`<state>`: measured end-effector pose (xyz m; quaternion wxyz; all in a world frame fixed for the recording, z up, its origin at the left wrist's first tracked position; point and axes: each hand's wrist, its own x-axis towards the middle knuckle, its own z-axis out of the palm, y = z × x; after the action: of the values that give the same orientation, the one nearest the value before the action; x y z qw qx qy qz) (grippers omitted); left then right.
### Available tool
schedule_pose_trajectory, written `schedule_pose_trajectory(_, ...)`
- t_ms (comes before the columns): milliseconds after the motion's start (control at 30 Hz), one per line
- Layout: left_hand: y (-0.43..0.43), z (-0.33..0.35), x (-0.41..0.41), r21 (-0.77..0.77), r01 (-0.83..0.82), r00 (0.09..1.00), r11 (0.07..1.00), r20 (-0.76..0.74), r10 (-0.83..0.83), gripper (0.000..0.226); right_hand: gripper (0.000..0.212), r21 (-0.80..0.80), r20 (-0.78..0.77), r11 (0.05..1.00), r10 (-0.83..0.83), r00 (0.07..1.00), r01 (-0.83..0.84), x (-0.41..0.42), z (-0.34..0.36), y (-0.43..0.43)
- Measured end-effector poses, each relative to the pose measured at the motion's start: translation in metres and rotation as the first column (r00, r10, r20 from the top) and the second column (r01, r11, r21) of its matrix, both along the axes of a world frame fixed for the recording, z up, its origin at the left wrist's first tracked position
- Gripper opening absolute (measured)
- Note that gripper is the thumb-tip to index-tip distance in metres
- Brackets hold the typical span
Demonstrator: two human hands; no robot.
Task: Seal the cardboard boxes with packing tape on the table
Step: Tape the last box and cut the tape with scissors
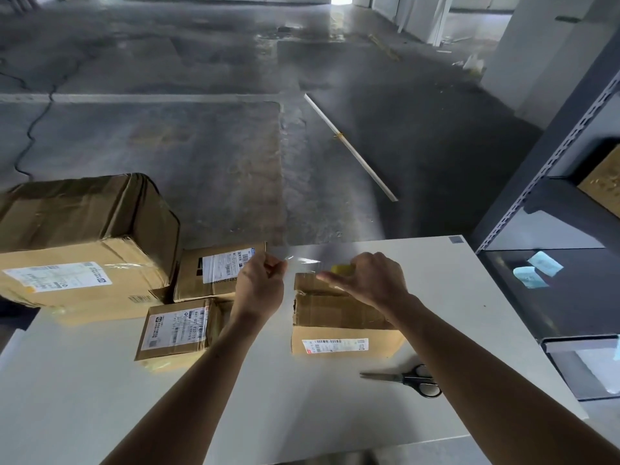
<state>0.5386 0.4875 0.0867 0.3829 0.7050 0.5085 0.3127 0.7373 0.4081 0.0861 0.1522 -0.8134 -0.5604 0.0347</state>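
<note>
Scissors (407,382) lie near on the white table (302,414), right of the forearms, likely kept handy for cutting. Left hand (260,285) pinches the free end of clear packing tape (303,260), fingers closed on it; right hand (365,280) grips the yellow roll (342,269), thumb out. Both wrists hover over the small box (339,318), stretching the strip taut, presumably to lay along its seam.

Scissors (407,380) beside grey shelving (553,196)
</note>
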Motion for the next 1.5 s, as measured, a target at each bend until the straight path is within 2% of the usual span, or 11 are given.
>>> schedule_pose_trajectory(100, 0.003, -0.004, 0.0, -0.066, -0.025, 1.0, 0.998, 0.008, 0.026, 0.013, 0.08, -0.046, -0.022, 0.998, -0.033, 0.999, 0.032, 0.002, 0.0, 0.002)
schedule_pose_trajectory(267, 0.013, -0.019, -0.011, -0.378, -0.083, 0.985, 0.922, 0.112, 0.134, 0.021, 0.055, 0.001, -0.275, 1.0, 0.011, 0.962, -0.012, 0.0, -0.003, 0.008)
schedule_pose_trajectory(333, 0.015, -0.027, -0.015, -0.453, -0.075, 0.973, 0.888, 0.161, 0.164, 0.017, 0.04, 0.032, -0.344, 0.999, 0.047, 0.938, -0.039, -0.002, -0.001, 0.008)
schedule_pose_trajectory(400, 0.015, -0.034, -0.017, -0.49, -0.065, 0.96, 0.869, 0.206, 0.187, 0.013, 0.033, 0.056, -0.366, 0.996, 0.086, 0.927, -0.071, -0.005, 0.001, 0.01)
schedule_pose_trajectory(533, 0.016, -0.051, -0.018, -0.538, -0.096, 0.955, 0.837, 0.187, 0.23, 0.017, 0.029, 0.024, -0.351, 0.992, 0.125, 0.928, -0.125, -0.012, 0.008, 0.014)
schedule_pose_trajectory(667, 0.017, -0.065, -0.019, -0.569, -0.109, 0.946, 0.815, 0.193, 0.261, 0.016, 0.033, -0.002, -0.321, 0.991, 0.128, 0.938, -0.136, -0.017, 0.006, 0.022)
schedule_pose_trajectory(800, 0.017, -0.077, -0.019, -0.576, -0.135, 0.944, 0.806, 0.172, 0.28, 0.014, 0.05, -0.055, -0.307, 0.991, 0.096, 0.947, -0.119, -0.022, -0.002, 0.029)
schedule_pose_trajectory(1000, 0.017, -0.101, -0.013, -0.601, -0.133, 0.944, 0.788, 0.164, 0.285, 0.01, 0.037, -0.12, -0.259, 0.985, 0.089, 0.962, -0.123, -0.025, 0.0, 0.032)
schedule_pose_trajectory(1200, 0.018, -0.123, -0.003, -0.632, -0.155, 0.958, 0.759, 0.091, 0.272, 0.026, 0.039, -0.153, -0.243, 0.984, 0.057, 0.968, -0.096, -0.026, -0.004, 0.036)
schedule_pose_trajectory(1500, 0.004, -0.139, 0.018, -0.635, -0.141, 0.971, 0.76, 0.06, 0.23, 0.029, 0.053, -0.168, -0.253, 0.984, 0.014, 0.967, -0.058, -0.02, -0.014, 0.037)
